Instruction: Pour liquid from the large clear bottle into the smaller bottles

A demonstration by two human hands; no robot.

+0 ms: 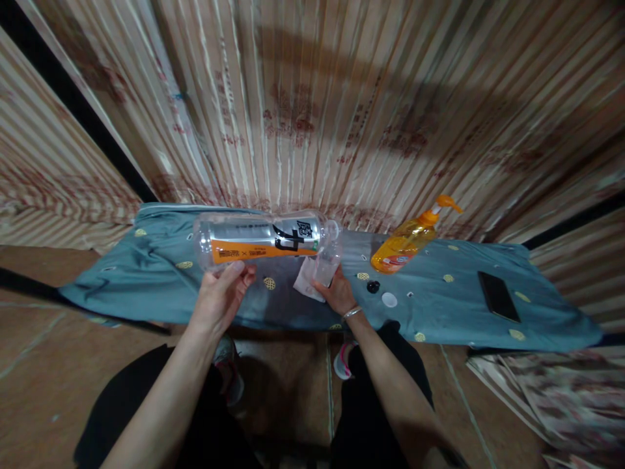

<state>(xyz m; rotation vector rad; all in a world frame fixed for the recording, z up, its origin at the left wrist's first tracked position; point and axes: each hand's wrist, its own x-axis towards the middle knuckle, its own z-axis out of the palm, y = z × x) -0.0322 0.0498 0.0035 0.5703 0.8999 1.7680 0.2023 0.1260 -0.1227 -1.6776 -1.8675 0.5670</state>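
at far left, a dark straight bar [78, 98] slants down in front of the beige striped curtain [303, 78] with reddish printed motifs, reaching the teal patterned cloth [430, 312] that covers the long narrow work surface. left of centre, the left hand [222, 293] supports a large clear plastic bottle with a silver and orange label [258, 240]; thumb lies against its near lower side, fingers curled, far side of the grip hidden by the bottle. bottle lies on its side above the cloth, base to the left, neck to the right. below the neck end, a white, sheet-like piece [303, 281] lies beside a small clear plastic container [325, 270]. the right hand [340, 294] has its fingers closed around the lower part of this container; the container's upper part is close to the bottle neck, contact cannot be told. a pale bracelet [352, 313] circles the right wrist. just right of this hand: a small black cap-like object [373, 287], then a white round disc [389, 299], both on the cloth. behind them, a transparent pump bottle of orange liquid [403, 249] appears tilted rightward. farther right, a black rectangular phone-like slab [499, 297] lies flat.
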